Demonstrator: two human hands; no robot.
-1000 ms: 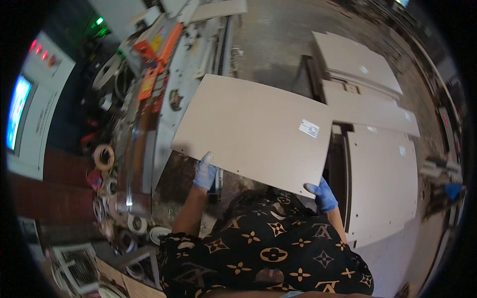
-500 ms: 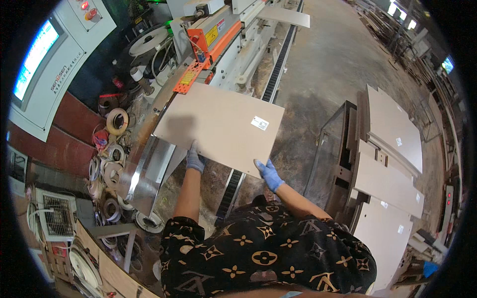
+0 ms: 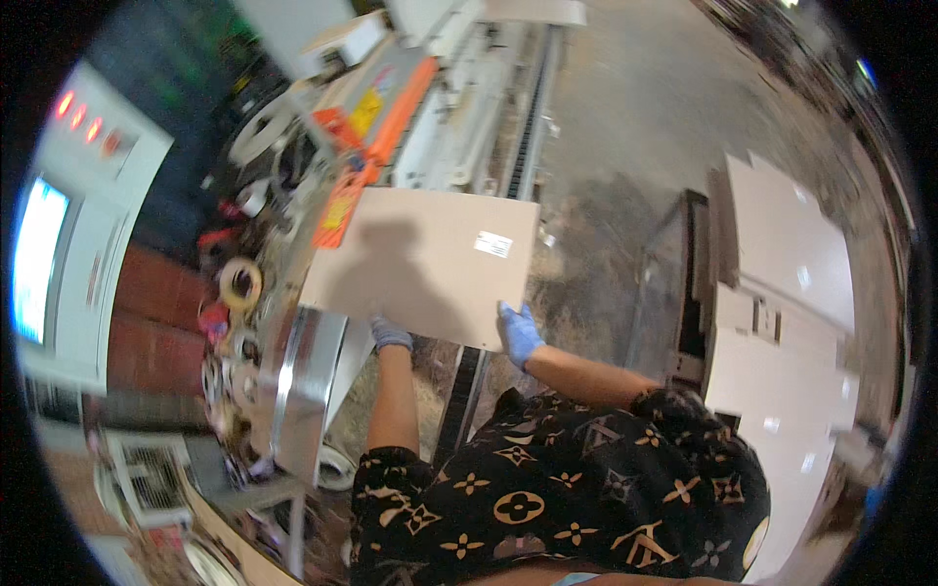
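A flat beige panel (image 3: 420, 264) with a white label near its right edge lies level in front of me, its far left corner by the orange guard of an edge banding machine (image 3: 410, 107). My left hand (image 3: 392, 334), in a grey-blue glove, grips the panel's near edge left of its middle. At the near right corner my right hand (image 3: 521, 334), in a blue glove, is closed on the panel with the thumb on top. The fingers under the panel are hidden. A shadow falls across the panel's face.
Stacked beige panels (image 3: 782, 254) stand on the right beside a dark metal frame (image 3: 692, 273). To the left are rolls of edging tape (image 3: 240, 281) and a control cabinet (image 3: 98, 205) with a lit screen. A shiny metal table edge (image 3: 303, 381) lies left of my left arm.
My view has turned, and the picture is blurred. The panel has swung slightly, its near edge now running more level across the picture. Both hands keep their hold on it.
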